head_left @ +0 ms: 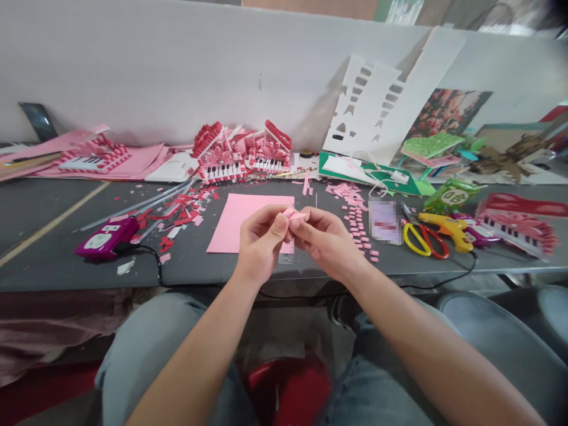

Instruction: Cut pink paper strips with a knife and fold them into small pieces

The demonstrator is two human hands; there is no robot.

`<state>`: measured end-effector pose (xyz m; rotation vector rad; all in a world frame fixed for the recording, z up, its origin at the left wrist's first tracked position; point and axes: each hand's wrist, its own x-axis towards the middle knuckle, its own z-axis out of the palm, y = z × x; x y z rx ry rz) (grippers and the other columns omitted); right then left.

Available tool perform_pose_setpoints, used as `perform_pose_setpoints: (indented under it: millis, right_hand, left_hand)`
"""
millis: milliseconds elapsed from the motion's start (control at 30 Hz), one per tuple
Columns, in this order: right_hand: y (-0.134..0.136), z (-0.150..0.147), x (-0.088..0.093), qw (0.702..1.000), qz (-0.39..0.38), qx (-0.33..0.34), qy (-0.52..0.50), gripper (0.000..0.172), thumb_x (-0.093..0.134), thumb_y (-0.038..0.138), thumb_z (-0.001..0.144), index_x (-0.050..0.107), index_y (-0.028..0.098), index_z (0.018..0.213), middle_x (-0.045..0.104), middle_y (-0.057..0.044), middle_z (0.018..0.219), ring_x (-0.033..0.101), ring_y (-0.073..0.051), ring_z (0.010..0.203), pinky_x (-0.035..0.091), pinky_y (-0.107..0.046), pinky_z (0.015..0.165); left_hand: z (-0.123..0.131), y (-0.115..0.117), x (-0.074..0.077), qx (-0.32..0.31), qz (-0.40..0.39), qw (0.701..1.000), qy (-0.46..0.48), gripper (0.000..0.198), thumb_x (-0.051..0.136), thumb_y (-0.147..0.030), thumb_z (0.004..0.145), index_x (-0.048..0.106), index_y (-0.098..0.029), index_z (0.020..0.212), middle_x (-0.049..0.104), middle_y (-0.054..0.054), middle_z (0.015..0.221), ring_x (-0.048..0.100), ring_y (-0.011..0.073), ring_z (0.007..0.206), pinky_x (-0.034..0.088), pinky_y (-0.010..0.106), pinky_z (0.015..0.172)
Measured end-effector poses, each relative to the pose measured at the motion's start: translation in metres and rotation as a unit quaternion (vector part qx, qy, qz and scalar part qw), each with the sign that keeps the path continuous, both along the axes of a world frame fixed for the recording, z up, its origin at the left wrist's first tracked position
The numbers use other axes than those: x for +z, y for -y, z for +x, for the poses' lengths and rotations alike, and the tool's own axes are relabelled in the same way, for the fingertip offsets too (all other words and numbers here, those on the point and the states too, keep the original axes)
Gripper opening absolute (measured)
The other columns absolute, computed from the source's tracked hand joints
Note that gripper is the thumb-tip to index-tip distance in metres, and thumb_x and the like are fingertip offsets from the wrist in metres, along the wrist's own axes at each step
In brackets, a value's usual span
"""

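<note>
My left hand [261, 239] and my right hand [326, 239] meet above the front edge of the dark table [66, 260]. Both pinch one small pink paper piece [293, 215] between thumbs and fingertips. A pink paper sheet [239, 219] lies flat on the table right behind the hands. To the right of my right hand runs a row of several small pink paper rolls [360, 234].
Pink paper piano models [242, 155] stand at the back, another [517, 225] at the right. Yellow-red scissors [423, 239] and a yellow glue gun [446, 228] lie right of the rolls. A purple device [106, 238] with a black cable sits left, amid red paper scraps [181, 213].
</note>
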<state>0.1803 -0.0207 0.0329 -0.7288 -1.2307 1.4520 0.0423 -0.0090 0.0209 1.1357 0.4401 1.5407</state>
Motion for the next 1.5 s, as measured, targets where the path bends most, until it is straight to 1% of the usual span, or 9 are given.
perform_pose_setpoints:
  millis: [333, 467, 667, 867, 933, 1033, 1200, 1367, 1500]
  right_hand:
    - [0.003, 0.007, 0.01, 0.998, -0.008, 0.055, -0.007, 0.046, 0.089, 0.055, 0.077, 0.059, 0.021, 0.068, 0.059, 0.004, 0.067, 0.041, -0.009, 0.059, 0.031, -0.028, 0.059]
    - [0.003, 0.009, 0.01, 0.998, -0.028, 0.062, -0.016, 0.043, 0.089, 0.053, 0.078, 0.063, 0.02, 0.068, 0.056, 0.004, 0.065, 0.04, -0.009, 0.058, 0.032, -0.028, 0.059]
    - [0.003, 0.012, 0.008, 0.995, -0.067, 0.069, -0.021, 0.039, 0.089, 0.049, 0.079, 0.066, 0.019, 0.068, 0.054, 0.003, 0.067, 0.039, -0.008, 0.058, 0.036, -0.027, 0.058]
    - [0.004, 0.009, 0.01, 0.993, -0.085, 0.066, -0.042, 0.037, 0.09, 0.044, 0.076, 0.068, 0.017, 0.064, 0.059, 0.002, 0.065, 0.041, -0.006, 0.056, 0.035, -0.025, 0.056]
    - [0.004, 0.007, 0.01, 0.992, -0.083, 0.067, -0.061, 0.036, 0.09, 0.041, 0.076, 0.068, 0.016, 0.062, 0.056, 0.003, 0.061, 0.04, -0.006, 0.055, 0.034, -0.024, 0.055]
    - [0.004, 0.005, 0.009, 0.989, -0.082, 0.076, -0.096, 0.036, 0.09, 0.039, 0.076, 0.066, 0.017, 0.06, 0.051, 0.005, 0.058, 0.038, -0.006, 0.053, 0.032, -0.023, 0.053]
    - [0.005, 0.003, 0.006, 0.981, -0.08, 0.112, -0.134, 0.043, 0.089, 0.044, 0.077, 0.06, 0.018, 0.06, 0.042, 0.006, 0.058, 0.033, -0.006, 0.054, 0.03, -0.022, 0.052]
    - [0.005, 0.003, 0.002, 0.976, -0.062, 0.148, -0.144, 0.044, 0.085, 0.045, 0.083, 0.057, 0.018, 0.064, 0.036, 0.008, 0.058, 0.025, -0.005, 0.052, 0.026, -0.021, 0.05]
    - [0.002, 0.011, 0.003, 0.984, -0.044, 0.145, -0.096, 0.045, 0.086, 0.047, 0.082, 0.06, 0.018, 0.061, 0.042, 0.007, 0.057, 0.034, -0.006, 0.053, 0.033, -0.023, 0.053]
  left_hand:
    - [-0.009, 0.001, -0.001, 0.013, 0.045, 0.995, -0.093, 0.036, 0.089, -0.053, 0.082, 0.075, -0.02, 0.083, 0.066, 0.0, 0.063, 0.059, 0.0125, 0.053, 0.053, 0.026, 0.053]
    - [-0.017, 0.002, 0.007, 0.058, 0.088, 0.982, -0.156, 0.035, 0.086, -0.052, 0.085, 0.076, -0.019, 0.081, 0.068, 0.001, 0.064, 0.062, 0.0135, 0.054, 0.053, 0.026, 0.052]
    - [-0.033, 0.003, 0.024, 0.137, 0.18, 0.921, -0.318, 0.032, 0.083, -0.051, 0.088, 0.08, -0.02, 0.083, 0.073, 0.003, 0.07, 0.063, 0.0146, 0.058, 0.048, 0.025, 0.055]
    - [-0.044, 0.01, 0.038, 0.147, 0.199, 0.859, -0.448, 0.034, 0.076, -0.051, 0.094, 0.081, -0.02, 0.084, 0.074, 0.001, 0.069, 0.057, 0.0119, 0.057, 0.043, 0.023, 0.054]
    - [-0.044, 0.012, 0.038, 0.136, 0.193, 0.864, -0.446, 0.035, 0.074, -0.054, 0.095, 0.082, -0.02, 0.089, 0.077, 0.002, 0.076, 0.062, 0.0128, 0.061, 0.049, 0.023, 0.057]
    - [-0.04, 0.012, 0.035, 0.107, 0.169, 0.899, -0.39, 0.037, 0.076, -0.057, 0.092, 0.083, -0.02, 0.098, 0.081, 0.004, 0.085, 0.07, 0.0161, 0.068, 0.057, 0.025, 0.062]
    - [-0.031, 0.011, 0.027, 0.042, 0.131, 0.951, -0.278, 0.037, 0.087, -0.05, 0.084, 0.08, -0.019, 0.103, 0.079, 0.004, 0.08, 0.075, 0.019, 0.07, 0.065, 0.03, 0.066]
    - [-0.027, 0.013, 0.023, 0.043, 0.128, 0.957, -0.258, 0.03, 0.087, -0.044, 0.086, 0.079, -0.02, 0.103, 0.08, 0.004, 0.081, 0.076, 0.0194, 0.072, 0.065, 0.031, 0.068]
    - [-0.036, 0.013, 0.028, 0.064, 0.172, 0.934, -0.306, 0.018, 0.083, -0.038, 0.09, 0.081, -0.024, 0.1, 0.079, 0.002, 0.081, 0.073, 0.0173, 0.069, 0.062, 0.03, 0.067]
